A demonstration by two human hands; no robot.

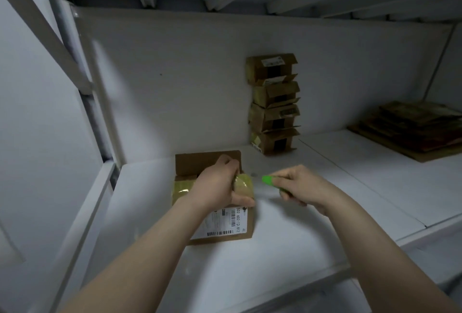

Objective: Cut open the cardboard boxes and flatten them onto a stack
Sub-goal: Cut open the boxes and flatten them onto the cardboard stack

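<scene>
The left hand curls over the top right edge of a taped cardboard box on the white shelf. At three o'clock, just apart, the right hand grips a green cutter. Bare shelf lies nearer. At one o'clock stacked boxes stand against the wall; a flattened pile lies far right.

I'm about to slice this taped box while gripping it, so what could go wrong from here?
1. The green cutter in the right hand points toward the left hand, which grips the taped end of the box; a slip could reach those fingers.
2. Only that hand steadies the box on the smooth white surface, so it might slide under the cut.
3. The tower of boxes behind looks uneven; a knock could topple it.
</scene>
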